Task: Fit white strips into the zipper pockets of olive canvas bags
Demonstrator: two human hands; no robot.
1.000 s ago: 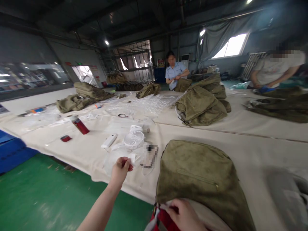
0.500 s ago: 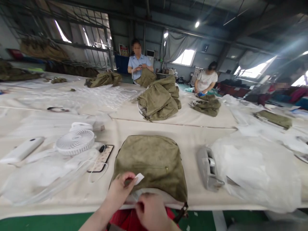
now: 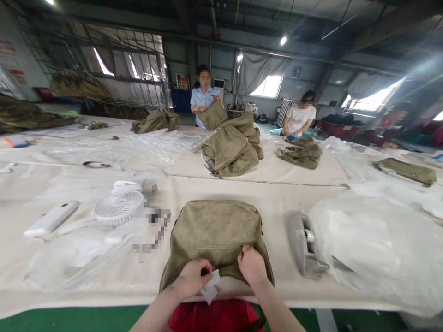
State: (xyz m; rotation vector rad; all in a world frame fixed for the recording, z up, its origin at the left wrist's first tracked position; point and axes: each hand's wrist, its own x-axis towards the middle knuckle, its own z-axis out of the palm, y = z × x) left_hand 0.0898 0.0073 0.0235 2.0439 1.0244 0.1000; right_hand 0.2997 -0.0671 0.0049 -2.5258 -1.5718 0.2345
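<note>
An olive-green bag lies flat on the table in front of me, its near edge lifted to show a pale lining. My left hand is closed on a crumpled white slip of paper over that near edge. Across the bag's face runs a zipper. At its right end my right hand pinches the spot where the zipper pull sits; the fingers hide the pull itself.
Left are a white fan, a white power bank and plastic bags. Right, a grey tape dispenser stands beside a plastic heap. Further back lie more olive bags; a person holds one, another person works nearby.
My right hand has moved from the bag's near edge up to the right end of the zipper. My left hand has moved slightly right and down, still with the white slip.
</note>
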